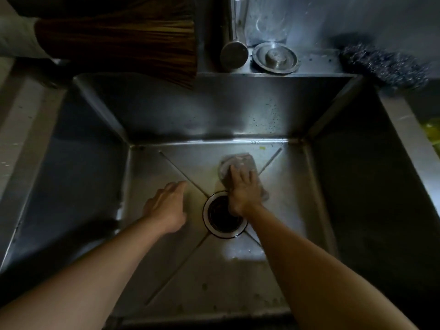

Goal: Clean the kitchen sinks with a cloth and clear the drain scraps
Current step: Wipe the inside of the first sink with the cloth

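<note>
Head view: in a deep steel sink (166, 120), the drain (223, 216) at the middle of the floor serves as landmark; the right hand (241, 192) lies just beyond the drain with fingers spread flat, pressing a pale cloth (238, 163) onto the sink floor, its grip wide and curled round nothing. The left hand (166, 206) is left of the drain, fingers relaxed and holding nothing. Behind the drain, past the back wall, a round metal stopper (275, 57) sits beside the tap (234, 53), with a broom (133, 39) to the left and a steel scourer (383, 65) to the right.
</note>
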A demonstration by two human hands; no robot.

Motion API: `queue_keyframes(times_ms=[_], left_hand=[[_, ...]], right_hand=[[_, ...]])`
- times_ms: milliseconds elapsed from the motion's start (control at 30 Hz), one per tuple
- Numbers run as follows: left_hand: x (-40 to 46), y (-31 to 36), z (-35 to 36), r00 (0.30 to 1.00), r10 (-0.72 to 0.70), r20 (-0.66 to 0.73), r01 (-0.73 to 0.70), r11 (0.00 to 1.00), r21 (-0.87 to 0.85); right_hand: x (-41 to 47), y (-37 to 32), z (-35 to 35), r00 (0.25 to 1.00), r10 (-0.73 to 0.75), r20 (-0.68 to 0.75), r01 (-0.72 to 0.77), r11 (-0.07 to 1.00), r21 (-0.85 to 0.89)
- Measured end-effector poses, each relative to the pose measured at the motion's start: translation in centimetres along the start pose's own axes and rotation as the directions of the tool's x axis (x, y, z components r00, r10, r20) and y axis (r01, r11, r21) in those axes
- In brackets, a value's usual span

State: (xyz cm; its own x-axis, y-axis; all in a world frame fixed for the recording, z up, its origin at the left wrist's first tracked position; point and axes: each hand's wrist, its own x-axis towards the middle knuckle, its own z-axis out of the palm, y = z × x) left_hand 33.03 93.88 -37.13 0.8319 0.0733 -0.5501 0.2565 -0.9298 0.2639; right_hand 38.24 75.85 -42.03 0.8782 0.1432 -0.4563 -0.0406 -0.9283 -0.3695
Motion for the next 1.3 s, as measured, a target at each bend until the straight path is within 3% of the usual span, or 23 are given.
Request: queue_keyframes(times_ms=[133,300,433,567,633,767,833,900,1033,1300], left_hand=[[0.7,-1.2,0.2,1.0,-0.017,0.015,0.017,1.0,-0.021],[0.7,-1.3,0.3,0.998,-0.049,0.038,0.049,0.999,-0.02],[1.6,-0.4,-0.2,0.999,-0.036,0.025,0.036,0.999,-0.001],[3.5,0.3,0.1,1.0,-0.01,0.016,0.01,1.0,0.0],[4.2,0.4,0.3,1.0,-0.017,0.023,0.017,1.0,-0.007],[5.2,0.6,0.5,0.998,-0.016,0.066,0.017,1.0,-0.013],[5.4,1.0,0.3,0.997,-0.016,0.078,0.014,1.0,0.019],[5.7,1.8,0.0,0.998,-0.015,0.065,0.012,0.999,0.04],[7.0,3.9,-0.1,0.998,0.022,0.061,-0.024,0.999,0.035],[9.3,5.7,-0.4,0.999,0.03,0.011,-0.031,0.996,0.081]], right_hand=[[0.3,-3.6,1.5,0.99,-0.138,0.033,0.138,0.99,-0.02],[-1.0,-2.7,2.2,0.949,-0.297,0.102,0.309,0.943,-0.125],[0.5,1.4,0.1,0.994,-0.088,-0.063,0.075,0.98,-0.185],[1.8,5.9,-1.5,0.976,0.21,-0.054,-0.215,0.969,-0.12],[2.3,5.3,-0.4,0.978,0.191,-0.079,-0.202,0.963,-0.179],[1.4,0.7,1.3,0.997,-0.079,-0.025,0.074,0.981,-0.177],[0.1,0.1,0.9,0.992,-0.127,-0.015,0.123,0.979,-0.16],[-0.2,2.0,0.3,0.997,-0.052,-0.053,0.044,0.987,-0.153],[0.8,7.3,-2.7,0.957,0.261,-0.129,-0.276,0.953,-0.122],[6.4,7.9,-6.2,0.941,0.307,-0.14,-0.32,0.944,-0.084]])
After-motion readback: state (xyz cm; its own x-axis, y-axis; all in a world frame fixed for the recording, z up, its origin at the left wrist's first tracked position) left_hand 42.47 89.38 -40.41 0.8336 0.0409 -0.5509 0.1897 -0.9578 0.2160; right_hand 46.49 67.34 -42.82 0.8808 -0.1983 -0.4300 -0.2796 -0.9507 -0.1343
